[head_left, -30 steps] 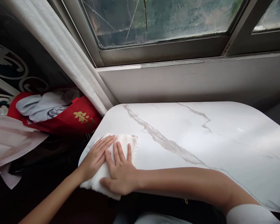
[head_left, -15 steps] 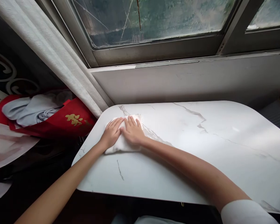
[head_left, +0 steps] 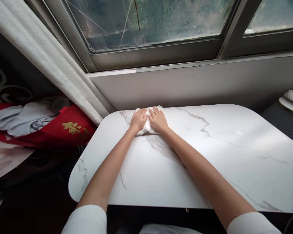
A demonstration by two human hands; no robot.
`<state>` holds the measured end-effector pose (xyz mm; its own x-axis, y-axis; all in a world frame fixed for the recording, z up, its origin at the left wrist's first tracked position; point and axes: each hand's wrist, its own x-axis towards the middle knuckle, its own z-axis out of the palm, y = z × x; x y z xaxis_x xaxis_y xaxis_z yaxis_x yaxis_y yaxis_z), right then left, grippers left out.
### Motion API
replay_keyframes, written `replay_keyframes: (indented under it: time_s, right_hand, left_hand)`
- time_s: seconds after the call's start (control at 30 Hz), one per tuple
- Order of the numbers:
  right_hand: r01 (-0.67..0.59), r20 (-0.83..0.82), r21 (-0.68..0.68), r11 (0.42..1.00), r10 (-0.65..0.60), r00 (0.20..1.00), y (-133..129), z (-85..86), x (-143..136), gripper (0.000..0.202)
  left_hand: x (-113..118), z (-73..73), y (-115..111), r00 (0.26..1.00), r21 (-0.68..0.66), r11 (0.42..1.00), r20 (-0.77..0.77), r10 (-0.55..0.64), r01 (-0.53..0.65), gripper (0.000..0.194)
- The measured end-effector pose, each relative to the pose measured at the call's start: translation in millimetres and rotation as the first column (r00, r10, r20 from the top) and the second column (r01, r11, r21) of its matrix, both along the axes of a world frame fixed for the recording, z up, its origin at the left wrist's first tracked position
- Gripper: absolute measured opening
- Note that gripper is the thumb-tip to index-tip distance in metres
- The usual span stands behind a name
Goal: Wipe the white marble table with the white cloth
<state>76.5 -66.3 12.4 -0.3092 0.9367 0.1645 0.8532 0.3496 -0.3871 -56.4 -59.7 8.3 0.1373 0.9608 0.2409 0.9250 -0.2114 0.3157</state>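
Note:
A white cloth lies bunched on the white, grey-veined tabletop, close to its far edge. My left hand presses flat on the cloth's left part, fingers stretched out toward the wall. Beside it, my right hand lies flat on the right part, with a small gap of cloth between the two. Both arms reach forward across the table. The underside of the cloth is hidden.
Behind the table are a low wall and a metal-framed window. At left hang a pale curtain and a red bag with grey fabric in it. A dark ribbed surface with white items stands at right.
Both hands have slid the cloth to the right and away from me, up to the table's far edge. The cloth looks more bunched. The view has shifted slightly.

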Motion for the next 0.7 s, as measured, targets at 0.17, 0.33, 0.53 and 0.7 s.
replay_keyframes:
  time_s: [0.17,0.33,0.53,0.7]
  right_hand:
    - [-0.072,0.055,0.033,0.997,0.070,0.996,-43.9,-2.0,20.1,0.051]
    - [-0.174,0.065,-0.001,0.985,0.174,0.983,-126.2,1.8,43.2,0.054]
    - [-0.333,-0.024,-0.126,0.934,0.333,0.943,-215.7,9.8,90.0,0.059]
    - [-0.328,0.020,-0.175,0.928,0.336,0.942,-207.3,12.6,110.1,0.063]
  left_hand:
    - [18.6,-1.6,-57.2,0.999,-0.003,1.000,-0.036,0.027,-0.027,0.045]
    - [33.0,-3.3,-143.5,0.998,0.011,1.000,-0.053,-0.016,0.016,0.049]
    - [53.6,-5.6,-237.9,0.980,0.020,0.983,-0.082,-0.179,0.181,0.067]
    - [66.9,-2.1,-237.9,0.962,-0.024,0.966,-0.078,-0.260,0.259,0.067]
